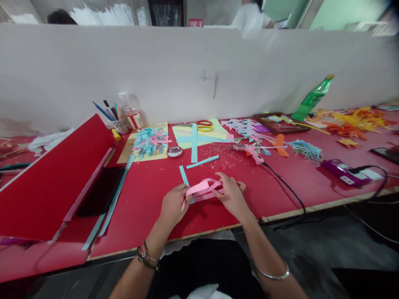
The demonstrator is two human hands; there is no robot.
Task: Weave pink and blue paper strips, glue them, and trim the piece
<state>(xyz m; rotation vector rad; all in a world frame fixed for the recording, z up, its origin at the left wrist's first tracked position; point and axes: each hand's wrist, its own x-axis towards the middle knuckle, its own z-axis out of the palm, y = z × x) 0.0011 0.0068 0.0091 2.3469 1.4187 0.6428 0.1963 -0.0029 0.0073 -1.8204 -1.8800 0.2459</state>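
Pink paper strips (199,188) are held between my two hands, just above the near part of the red table (143,224). My left hand (174,203) pinches their left ends, while my right hand (231,194) grips the looped right ends with thumb and fingers. Several strips lie one over another and bow apart slightly. Beneath and beside my left hand a light blue paper strip (183,176) lies on the table. Two more blue strips, an upright-lying one (194,145) and a slanted one (202,162), rest farther off.
A pink glue gun (249,152) with a black cord lies to the right, near a purple power strip (346,172). Red-handled and yellow-handled scissors (204,125) rest on paper sheets. A red board (56,178) and black phone (101,191) are left. A green bottle (313,99) leans against the partition.
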